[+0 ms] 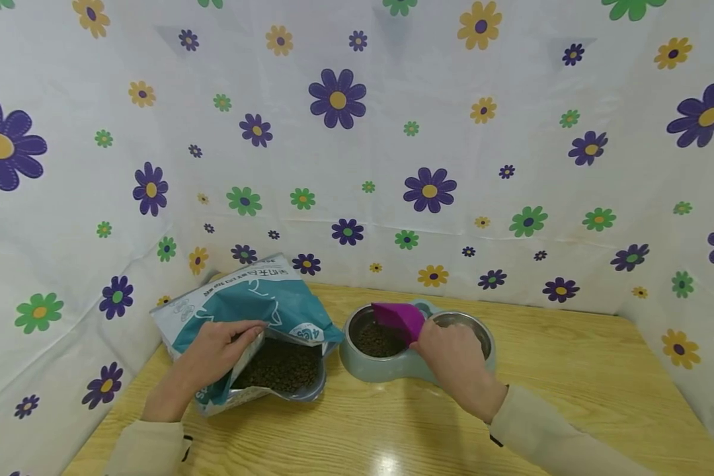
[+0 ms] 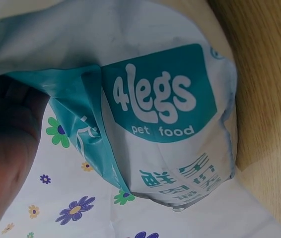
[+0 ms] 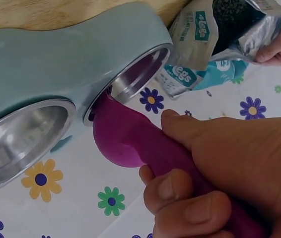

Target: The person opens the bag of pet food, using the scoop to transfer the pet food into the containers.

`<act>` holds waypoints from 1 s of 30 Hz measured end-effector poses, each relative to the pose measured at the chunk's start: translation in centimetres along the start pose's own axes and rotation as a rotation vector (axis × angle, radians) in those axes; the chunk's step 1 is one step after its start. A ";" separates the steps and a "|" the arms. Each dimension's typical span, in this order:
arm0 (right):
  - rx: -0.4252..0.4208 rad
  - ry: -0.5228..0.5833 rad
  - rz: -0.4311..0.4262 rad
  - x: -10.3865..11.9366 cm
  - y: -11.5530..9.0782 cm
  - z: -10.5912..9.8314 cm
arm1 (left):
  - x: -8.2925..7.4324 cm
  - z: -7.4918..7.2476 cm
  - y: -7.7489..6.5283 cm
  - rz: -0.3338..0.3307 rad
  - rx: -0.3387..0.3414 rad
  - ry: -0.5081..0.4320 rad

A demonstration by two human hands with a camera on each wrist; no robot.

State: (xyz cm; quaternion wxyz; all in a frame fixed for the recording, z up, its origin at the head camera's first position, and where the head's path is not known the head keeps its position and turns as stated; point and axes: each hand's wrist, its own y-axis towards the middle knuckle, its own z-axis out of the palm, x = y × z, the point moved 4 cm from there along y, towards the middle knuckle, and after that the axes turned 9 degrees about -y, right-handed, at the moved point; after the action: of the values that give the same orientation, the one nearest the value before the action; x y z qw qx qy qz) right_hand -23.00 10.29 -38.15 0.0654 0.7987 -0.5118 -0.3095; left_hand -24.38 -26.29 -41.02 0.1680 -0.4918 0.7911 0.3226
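My right hand [image 1: 455,360] grips the handle of a magenta scoop [image 1: 401,320], its fingers wrapped round it in the right wrist view. The scoop's head is tipped into the left steel bowl of a pale green double pet bowl [image 1: 381,371]. Brown kibble [image 1: 376,340] lies in that bowl. The right bowl [image 3: 26,141] shows bare metal in the right wrist view. To the left, my left hand [image 1: 217,347] pinches the mouth edge of a teal and white pet food bag [image 1: 244,304]. The bag lies tilted with its mouth open, showing more kibble [image 1: 282,367] inside.
The light wood table [image 1: 571,396] runs beneath the bag and bowls. A white flower-printed sheet [image 1: 381,145] rises behind the table and along both sides. The bag's corner sits close to the left bowl.
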 end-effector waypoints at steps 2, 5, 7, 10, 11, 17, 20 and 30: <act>-0.037 -0.007 0.006 0.2 -0.2 0.0 | 0.0 0.0 0.0 -0.003 0.005 0.002; -0.048 -0.003 0.020 0.4 -0.6 0.1 | 0.0 0.0 0.0 -0.003 0.009 0.000; -0.020 -0.003 0.025 0.5 -0.8 0.2 | 0.0 0.1 -0.1 -0.005 0.010 0.000; 0.036 -0.034 0.024 0.5 -1.0 0.4 | -0.1 0.0 -0.1 0.001 0.003 0.004; 0.052 -0.053 0.022 0.4 -1.0 0.4 | 0.0 0.0 -0.1 0.002 0.002 0.006; 0.107 -0.109 0.013 0.2 -1.1 1.0 | 0.0 0.0 -0.1 0.000 0.003 -0.004; 0.131 -0.090 0.012 0.2 -1.2 1.2 | 0.0 0.1 -0.2 -0.017 0.012 -0.008; 0.365 0.437 0.168 -2.4 -1.3 2.4 | 0.1 0.0 -0.2 -0.010 0.002 -0.009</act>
State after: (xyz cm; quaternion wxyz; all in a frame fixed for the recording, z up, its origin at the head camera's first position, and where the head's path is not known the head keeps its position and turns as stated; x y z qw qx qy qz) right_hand -24.05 13.47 -39.61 0.0549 0.7997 -0.5972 -0.0266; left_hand -24.30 -26.41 -41.18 0.1737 -0.4940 0.7882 0.3234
